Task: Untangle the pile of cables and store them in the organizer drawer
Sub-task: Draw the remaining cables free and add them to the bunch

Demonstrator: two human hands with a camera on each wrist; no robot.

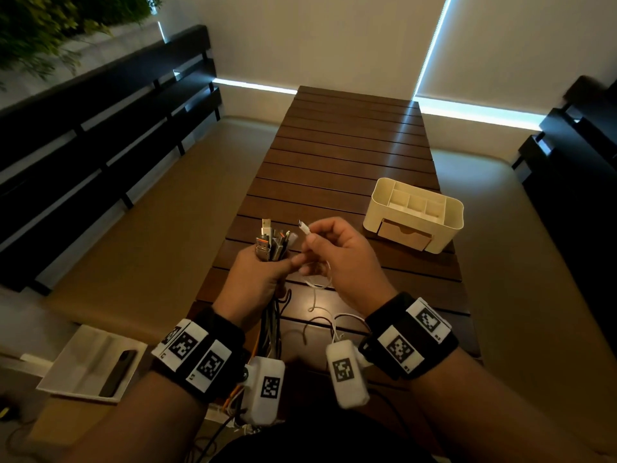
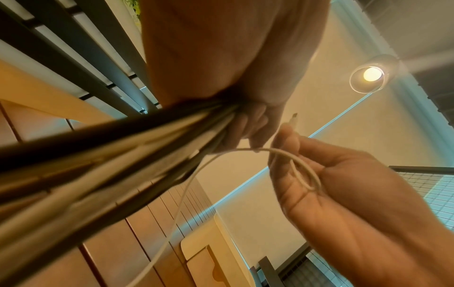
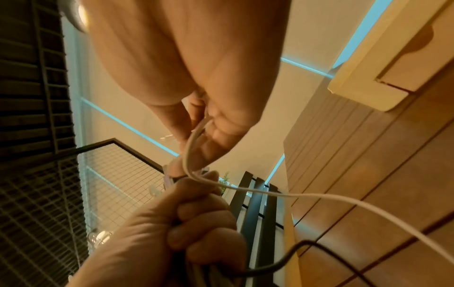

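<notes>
Above a dark slatted wooden table (image 1: 334, 168), the left hand (image 1: 253, 279) grips a bundle of mixed cables (image 1: 274, 242) while the right hand (image 1: 344, 259) pinches a thin white cable (image 1: 304, 228) (best drawn out slowly), the cream plastic organizer (image 1: 417, 215) with its drawer closed nearby.

Bundle of mixed dark and pale cables (image 1: 274, 245), gathered upright, USB plugs fanned at the top, one with an orange insert; strands hang below over the table edge. Thin white cable (image 1: 315, 282), separate from bundle, small plug end pointing up, cord looping down onto the table. Cream plastic desk organizer (image 1: 415, 213), open top compartments, tan front drawer (image 1: 404, 233) closed, standing well right of the cables.
</notes>
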